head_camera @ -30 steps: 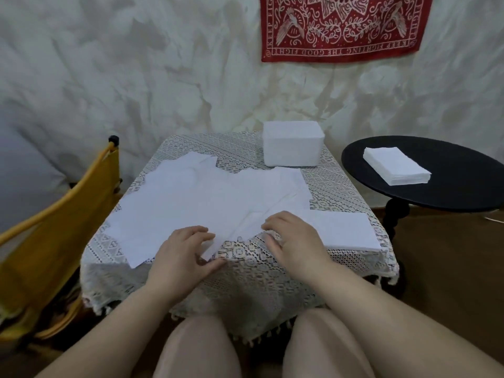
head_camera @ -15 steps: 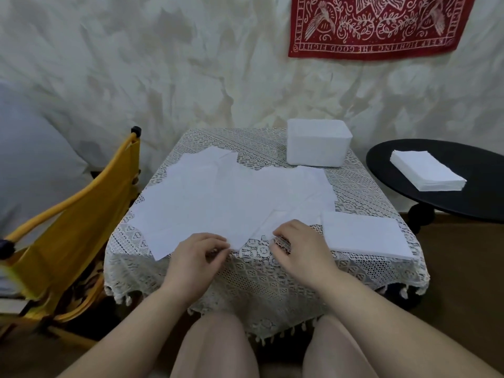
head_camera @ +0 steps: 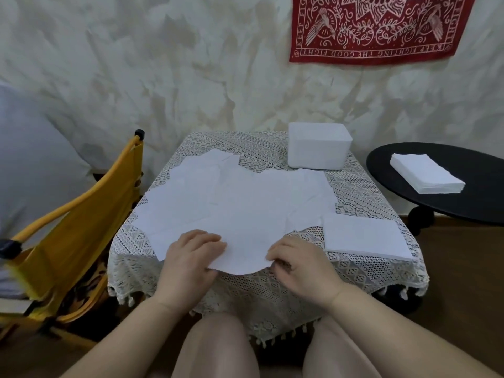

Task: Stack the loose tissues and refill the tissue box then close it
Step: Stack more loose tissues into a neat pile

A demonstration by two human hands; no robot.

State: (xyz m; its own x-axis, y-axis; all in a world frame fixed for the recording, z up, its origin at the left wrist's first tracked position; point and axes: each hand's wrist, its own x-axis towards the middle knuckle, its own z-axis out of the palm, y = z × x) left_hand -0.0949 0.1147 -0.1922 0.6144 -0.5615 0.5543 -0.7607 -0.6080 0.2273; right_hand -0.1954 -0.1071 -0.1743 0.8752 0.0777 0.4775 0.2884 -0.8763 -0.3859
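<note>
Both hands — left hand [head_camera: 188,257], right hand [head_camera: 302,264] — pinching thin limp tissue [head_camera: 241,255]

Box [head_camera: 319,145] behind tissues [head_camera: 240,203] (stack [head_camera: 365,237] right).

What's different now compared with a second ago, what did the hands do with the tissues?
Both hands have taken hold of one loose tissue and drawn its near edge toward the table's front: the left hand grips its left corner, the right hand pinches its right corner. Earlier they only touched the sheets. The camera also swung left. The neat stack, the tissue box and the stack on the black table stayed put.
</note>
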